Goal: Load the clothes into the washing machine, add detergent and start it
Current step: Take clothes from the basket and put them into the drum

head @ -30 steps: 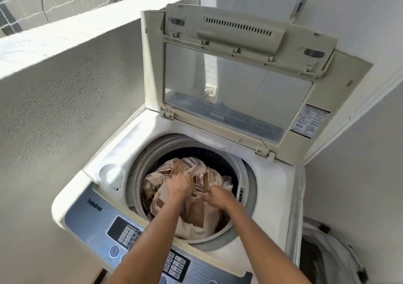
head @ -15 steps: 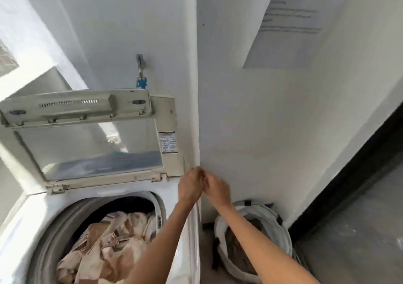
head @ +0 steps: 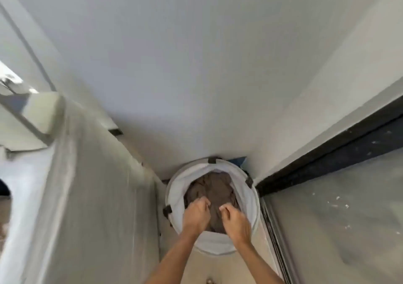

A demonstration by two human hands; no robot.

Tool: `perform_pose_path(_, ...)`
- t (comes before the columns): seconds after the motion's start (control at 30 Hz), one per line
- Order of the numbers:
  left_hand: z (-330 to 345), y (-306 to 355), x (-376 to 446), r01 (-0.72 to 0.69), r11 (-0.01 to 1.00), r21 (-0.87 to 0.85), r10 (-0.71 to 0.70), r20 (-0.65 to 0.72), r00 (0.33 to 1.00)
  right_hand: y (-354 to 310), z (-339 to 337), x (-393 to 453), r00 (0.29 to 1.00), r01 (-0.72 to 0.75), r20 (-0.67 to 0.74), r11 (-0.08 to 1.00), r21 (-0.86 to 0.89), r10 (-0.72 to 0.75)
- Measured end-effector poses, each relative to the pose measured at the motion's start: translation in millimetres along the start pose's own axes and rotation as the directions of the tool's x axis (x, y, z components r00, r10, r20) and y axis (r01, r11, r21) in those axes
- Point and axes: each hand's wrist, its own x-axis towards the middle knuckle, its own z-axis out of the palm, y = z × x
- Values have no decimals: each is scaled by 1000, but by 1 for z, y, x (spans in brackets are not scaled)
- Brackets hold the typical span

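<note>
The pale beige floor carries a round white fabric laundry basket, standing in the wall corner, just right of the white washing machine's side.

2 hands: left hand, right hand; 1 laundry basket; 1 washing machine.

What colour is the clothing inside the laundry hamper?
Greyish brown clothing, seen in the head view.
</note>
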Motion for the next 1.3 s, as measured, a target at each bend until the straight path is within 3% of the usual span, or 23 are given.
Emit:
perform_pose_path(0.2,108,-51,100,96,995,39,-101,157,982,92,115,97,974,-141,172,988,-58,149)
perform_pose_path(0.33,165,-96,144,138,982,125,-165,241,956,132,175,150,945,-254,183,961,-110,270)
perform_pose_path(0.5,204,-147,170,228,967,114,-250,260,932,170,233,182,910,-256,257,929,-266,324)
perform_pose_path(0.67,206,-170,171,271,962,38,-273,215,938,178,252,179,951,-225,144,932,-284,274)
perform_pose_path(0.77,191,-165,163,284,957,-51,-269,199,942,153,224,175,950,-258,152,959,-117,274)
perform_pose_path(0.93,131,-112,143,214,960,-182,-179,188,966,98,151,134,981,-12,192,1000,-27,17)
perform_pose_path(1.03,86,-68,118,137,951,-276,-105,127,986,68,90,105,998,30,46,990,141,-37)
perform_pose_path(1.17,27,-31,79,73,902,-425,-30,106,994,7,3,83,986,127,-149,891,437,-68)
perform_pose_path(1.3,-53,20,46,-35,783,-621,117,92,989,-82,-108,60,919,337,-345,831,443,-189)
